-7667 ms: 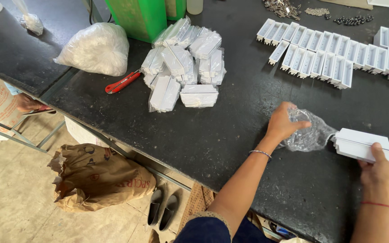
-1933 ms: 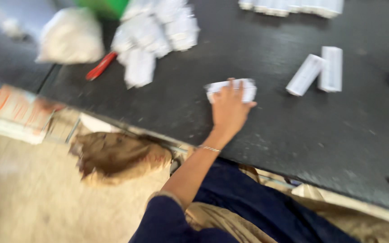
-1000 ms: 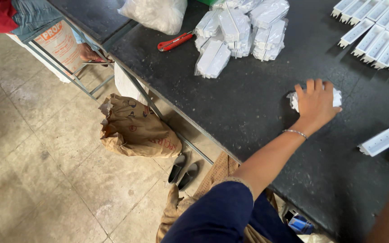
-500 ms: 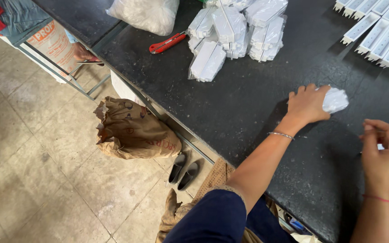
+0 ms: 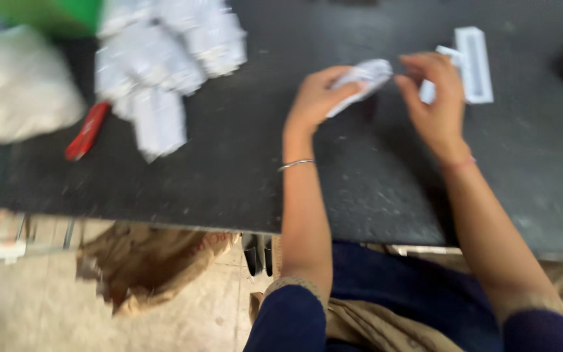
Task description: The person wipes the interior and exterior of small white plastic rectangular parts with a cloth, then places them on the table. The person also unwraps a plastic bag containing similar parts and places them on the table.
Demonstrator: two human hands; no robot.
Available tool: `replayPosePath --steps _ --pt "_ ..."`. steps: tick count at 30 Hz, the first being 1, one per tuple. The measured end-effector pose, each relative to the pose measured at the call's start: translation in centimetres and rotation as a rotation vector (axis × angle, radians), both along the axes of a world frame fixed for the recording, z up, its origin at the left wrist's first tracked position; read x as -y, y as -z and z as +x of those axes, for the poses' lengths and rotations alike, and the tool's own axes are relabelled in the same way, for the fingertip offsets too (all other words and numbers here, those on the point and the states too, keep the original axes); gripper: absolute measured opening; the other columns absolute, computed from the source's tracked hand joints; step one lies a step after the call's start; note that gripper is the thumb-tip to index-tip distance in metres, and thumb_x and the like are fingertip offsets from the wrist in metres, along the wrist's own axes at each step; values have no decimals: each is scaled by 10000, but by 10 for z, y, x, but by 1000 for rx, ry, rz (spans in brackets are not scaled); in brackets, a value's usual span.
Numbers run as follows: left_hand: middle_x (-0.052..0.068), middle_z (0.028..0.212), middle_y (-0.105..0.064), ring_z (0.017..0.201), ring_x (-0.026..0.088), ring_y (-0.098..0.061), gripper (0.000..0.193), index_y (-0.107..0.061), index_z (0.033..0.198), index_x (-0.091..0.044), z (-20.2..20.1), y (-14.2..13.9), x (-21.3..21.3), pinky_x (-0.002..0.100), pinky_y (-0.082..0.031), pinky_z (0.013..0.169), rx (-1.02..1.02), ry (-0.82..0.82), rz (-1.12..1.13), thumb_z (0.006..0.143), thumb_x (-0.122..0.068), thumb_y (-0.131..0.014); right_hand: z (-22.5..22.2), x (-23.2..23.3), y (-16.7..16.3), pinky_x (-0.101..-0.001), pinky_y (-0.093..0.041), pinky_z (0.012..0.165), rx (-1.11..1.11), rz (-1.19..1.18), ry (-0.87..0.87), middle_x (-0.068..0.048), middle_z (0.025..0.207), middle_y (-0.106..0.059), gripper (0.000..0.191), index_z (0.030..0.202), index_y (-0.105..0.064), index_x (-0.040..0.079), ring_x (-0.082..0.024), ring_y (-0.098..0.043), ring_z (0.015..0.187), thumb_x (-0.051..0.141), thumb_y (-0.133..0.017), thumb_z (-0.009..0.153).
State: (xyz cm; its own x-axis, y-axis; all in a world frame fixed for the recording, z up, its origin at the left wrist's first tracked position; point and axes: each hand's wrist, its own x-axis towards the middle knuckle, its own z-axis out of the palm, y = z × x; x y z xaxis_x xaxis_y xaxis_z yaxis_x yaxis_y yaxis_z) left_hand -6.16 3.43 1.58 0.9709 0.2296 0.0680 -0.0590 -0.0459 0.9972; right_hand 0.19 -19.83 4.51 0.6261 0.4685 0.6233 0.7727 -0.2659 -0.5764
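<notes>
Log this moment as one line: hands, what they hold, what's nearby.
left hand: grips crumpled clear bag | right hand: fingers at bag's end | white channel piece: beyond right hand | dark table: white bundles, red tool at left

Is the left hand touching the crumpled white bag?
Touching. The head view shows the left hand with fingers closed around the crumpled white bag above the dark table.

Crumpled clear plastic bag (image 5: pixel 363 77): whitish, blurred, bunched, held above dark tabletop, long axis running 2 o'clock to 8 o'clock. Left hand (image 5: pixel 316 98) grips its 8 o'clock end, fingers closed around it. Right hand (image 5: pixel 433 98) at its 3 o'clock end, fingertips touching bag edge.
</notes>
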Motion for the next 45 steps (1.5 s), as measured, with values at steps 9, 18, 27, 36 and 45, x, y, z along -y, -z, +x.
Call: replayPosePath --steps 9,18,27,36,45 --pt "51 1069 -761 966 114 -685 503 -729 1257 -20 -14 -32 6 244 -536 849 -118 200 -87 901 -373 -762 -10 -12 -20 -382 -499 1028 21 -60 -117 -83 1278 -635 353 1292 -719 86 -265 -596 1204 92 -838 960" --pt "86 1136 -755 1057 136 -727 356 -698 1198 -13 -25 -51 7 280 -580 943 5 123 -55 863 -75 -800 -15 -12 -19 -384 -467 993 67 -88 -71 -61 1226 -655 277 1220 -752 106 -262 -578 1138 62 -811 953" --pt "84 1047 -771 886 153 -722 360 -728 1131 -56 -24 -64 22 283 -606 806 89 -53 213 789 34 -790 -23 -18 -19 -395 -455 1013 62 -80 -48 -69 1232 -646 278 1215 -739 81 -284 -541 1161 153 -826 960" --pt "77 893 -789 809 146 -744 253 -763 1082 -62 -29 -64 18 277 -604 737 -44 -117 335 833 -65 -811 -25 -19 -19 -386 -443 1055 -119 -81 -63 -68 1279 -632 216 1205 -733 91 -263 -537 1187 156 -762 1001" --pt "33 894 -761 765 97 -692 438 -686 1238 -101 -29 -63 20 257 -566 693 -37 -67 267 818 -74 -806 -23 -19 -18 -400 -432 1079 -122 -60 -91 -79 1296 -644 223 1201 -721 72 -272 -545 1230 157 -756 998"
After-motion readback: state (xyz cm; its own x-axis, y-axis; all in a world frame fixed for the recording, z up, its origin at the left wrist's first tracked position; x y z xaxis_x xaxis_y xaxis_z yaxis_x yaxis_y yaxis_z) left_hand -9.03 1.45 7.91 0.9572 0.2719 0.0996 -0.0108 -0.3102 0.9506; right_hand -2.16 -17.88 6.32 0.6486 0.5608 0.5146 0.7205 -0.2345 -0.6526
